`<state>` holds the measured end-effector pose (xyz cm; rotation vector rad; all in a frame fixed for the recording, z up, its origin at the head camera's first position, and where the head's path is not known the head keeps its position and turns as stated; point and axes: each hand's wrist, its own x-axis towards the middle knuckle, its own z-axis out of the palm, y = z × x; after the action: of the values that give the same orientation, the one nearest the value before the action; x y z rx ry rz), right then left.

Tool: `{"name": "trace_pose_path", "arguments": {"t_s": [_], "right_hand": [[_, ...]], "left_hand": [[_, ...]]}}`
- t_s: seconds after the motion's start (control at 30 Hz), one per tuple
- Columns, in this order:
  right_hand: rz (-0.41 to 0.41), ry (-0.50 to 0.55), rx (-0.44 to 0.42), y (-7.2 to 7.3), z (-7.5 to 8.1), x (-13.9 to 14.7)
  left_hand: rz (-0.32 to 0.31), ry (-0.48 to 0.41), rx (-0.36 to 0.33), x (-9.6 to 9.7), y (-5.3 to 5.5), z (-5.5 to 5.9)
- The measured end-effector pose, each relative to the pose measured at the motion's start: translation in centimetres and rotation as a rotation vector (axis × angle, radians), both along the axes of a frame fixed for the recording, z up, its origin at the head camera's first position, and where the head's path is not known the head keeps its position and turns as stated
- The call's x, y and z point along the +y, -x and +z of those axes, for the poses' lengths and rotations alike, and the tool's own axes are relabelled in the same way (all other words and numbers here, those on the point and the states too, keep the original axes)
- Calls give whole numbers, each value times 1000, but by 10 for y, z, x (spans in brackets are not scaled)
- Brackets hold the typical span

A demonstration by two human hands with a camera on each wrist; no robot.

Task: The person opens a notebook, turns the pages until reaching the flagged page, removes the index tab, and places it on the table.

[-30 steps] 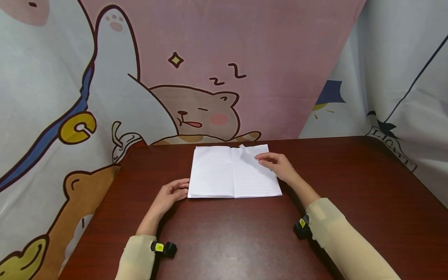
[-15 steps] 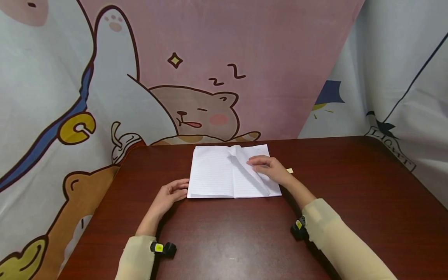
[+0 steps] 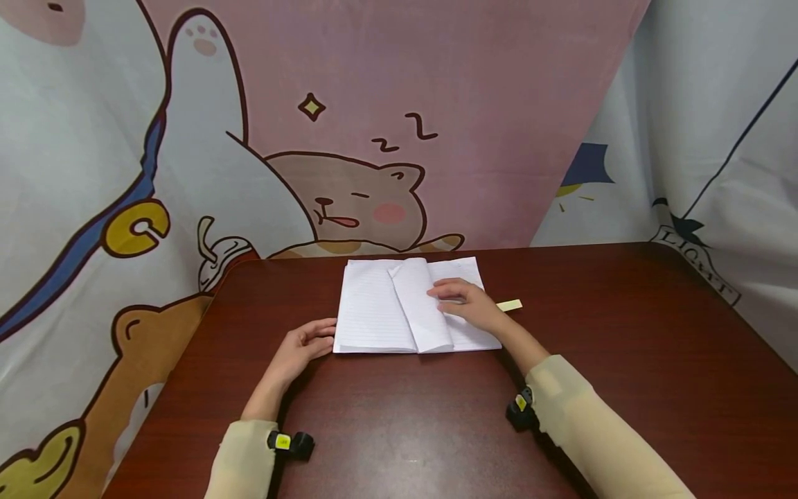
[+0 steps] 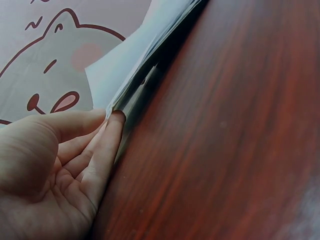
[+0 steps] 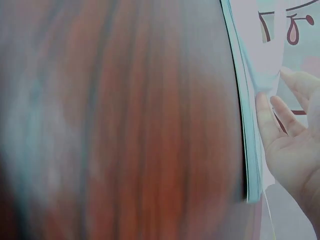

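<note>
An open lined notebook (image 3: 374,305) lies on the dark red-brown table. At its left edge is my left hand (image 3: 302,350); the left wrist view shows thumb and finger (image 4: 116,120) pinching the edge of the pages. Over the right half, my right hand (image 3: 470,305) holds the free edge of a lifted page (image 3: 420,305), which curves up and leans left across the middle fold. In the right wrist view this page (image 5: 262,70) meets the thumb and fingertips. A pale yellow strip (image 3: 510,305) sticks out past the notebook's right edge, partly hidden by my right hand.
The table (image 3: 386,423) reaches back to a cartoon-printed cloth (image 3: 499,138) hanging behind it. More cloth hangs at the left and right. Each wrist carries a small black camera (image 3: 293,445) on a cream sleeve (image 3: 243,461).
My right hand has moved left, bringing the page up and over toward the middle fold. The yellow strip has come into sight on the right. My left hand has stayed put.
</note>
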<state>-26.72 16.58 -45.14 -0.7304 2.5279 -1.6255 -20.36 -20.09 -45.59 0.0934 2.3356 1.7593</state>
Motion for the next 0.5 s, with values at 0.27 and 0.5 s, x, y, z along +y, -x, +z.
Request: {"name": "trace_pose_path", "arguments": {"t_s": [0.27, 0.5], "right_hand": [[11, 11, 25, 0, -4, -12], [23, 36, 28, -2, -3, -22]], "left_hand": [[0, 3, -4, 0, 1, -1], [-5, -6, -6, -1, 1, 0]]}}
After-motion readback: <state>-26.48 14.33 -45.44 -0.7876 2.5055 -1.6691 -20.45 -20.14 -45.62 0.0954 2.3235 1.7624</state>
